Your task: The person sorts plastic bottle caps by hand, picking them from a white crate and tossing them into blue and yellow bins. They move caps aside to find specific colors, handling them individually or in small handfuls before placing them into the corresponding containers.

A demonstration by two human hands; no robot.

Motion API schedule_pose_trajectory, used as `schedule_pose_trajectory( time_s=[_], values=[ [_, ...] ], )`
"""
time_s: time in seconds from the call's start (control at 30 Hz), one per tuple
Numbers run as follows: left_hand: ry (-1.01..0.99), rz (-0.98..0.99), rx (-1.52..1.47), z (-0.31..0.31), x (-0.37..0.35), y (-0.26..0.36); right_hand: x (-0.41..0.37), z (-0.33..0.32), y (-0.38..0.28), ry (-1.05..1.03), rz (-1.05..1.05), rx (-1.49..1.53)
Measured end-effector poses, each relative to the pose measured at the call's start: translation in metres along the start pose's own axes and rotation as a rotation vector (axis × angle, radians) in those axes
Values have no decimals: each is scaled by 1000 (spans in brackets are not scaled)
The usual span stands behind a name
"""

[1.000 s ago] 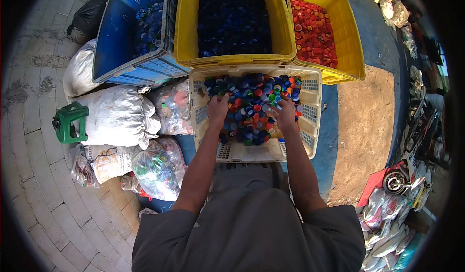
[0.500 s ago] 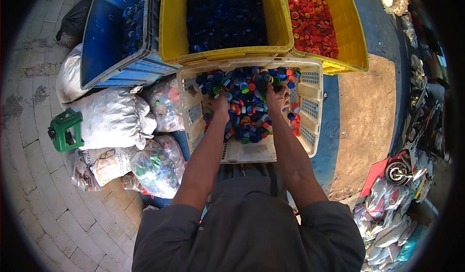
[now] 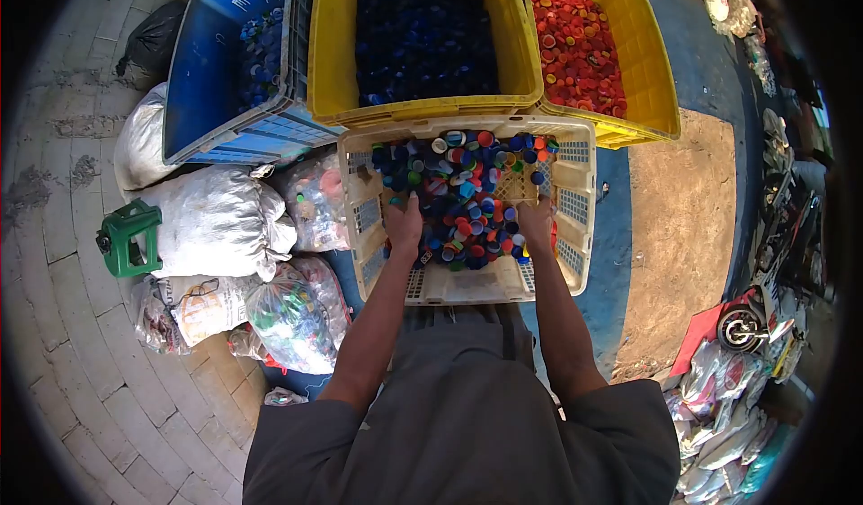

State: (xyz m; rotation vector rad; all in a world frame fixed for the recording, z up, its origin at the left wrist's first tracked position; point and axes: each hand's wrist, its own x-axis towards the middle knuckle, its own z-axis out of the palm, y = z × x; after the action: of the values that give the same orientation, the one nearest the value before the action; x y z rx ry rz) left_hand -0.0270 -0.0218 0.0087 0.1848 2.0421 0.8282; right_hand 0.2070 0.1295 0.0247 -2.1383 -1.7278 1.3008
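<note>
A mixed heap of plastic bottle caps [image 3: 454,199], blue, red, green and white, lies in a cream slatted crate [image 3: 467,287] in front of me. At the heap's left side is my left hand [image 3: 404,223], open, its thumb apart from fingers that partly sink among the caps. My right hand [image 3: 537,223] is open at the right side, close to the crate's right wall, with its fingertips partly hidden. Between the heap and the right hand, a patch of the crate's bottom [image 3: 516,187] shows. I see no cap clearly gripped by either hand.
Beyond the crate stand a yellow bin [image 3: 422,107] of dark blue caps, another yellow bin [image 3: 652,55] of red caps, and a blue bin [image 3: 202,82] with blue caps. Stuffed sacks [image 3: 216,217] and a green plastic piece [image 3: 130,238] lie left. A brown board [image 3: 679,235] lies right.
My right hand has moved right and toward me, out of the middle of the caps. The left hand has shifted slightly toward me. Caps have spread, baring part of the crate's bottom.
</note>
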Motion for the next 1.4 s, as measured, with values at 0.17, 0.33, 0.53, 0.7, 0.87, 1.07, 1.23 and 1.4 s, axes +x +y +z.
schedule_pose_trajectory(
  time_s=[0.17, 0.33, 0.53, 0.7, 0.87, 1.07, 1.23, 1.4],
  values=[
    [276, -645, -135, 37, -28, -34, -36, 22, 9, 167, 8, -363],
    [302, -694, -120, 48, -29, -1, -44, 58, 16, 197, 207, -256],
    [-7, -569, -582, 73, -8, -15, -57, 82, -13, 111, 464, 74],
    [-285, -572, -1092, 76, -19, -4, -54, 92, -6, -75, 460, 736],
    [-456, -654, -1148, 45, -19, 24, -11, 81, 20, -507, 588, 1308],
    [-525, -528, -1133, 10, -15, 55, -29, 19, -63, -521, 464, 1362],
    [-431, -358, -858, -23, -11, 58, -19, 1, -59, -405, 405, 1234],
    [-192, -254, -532, -14, -9, 6, -17, 9, -14, -98, -77, 518]
  ],
)
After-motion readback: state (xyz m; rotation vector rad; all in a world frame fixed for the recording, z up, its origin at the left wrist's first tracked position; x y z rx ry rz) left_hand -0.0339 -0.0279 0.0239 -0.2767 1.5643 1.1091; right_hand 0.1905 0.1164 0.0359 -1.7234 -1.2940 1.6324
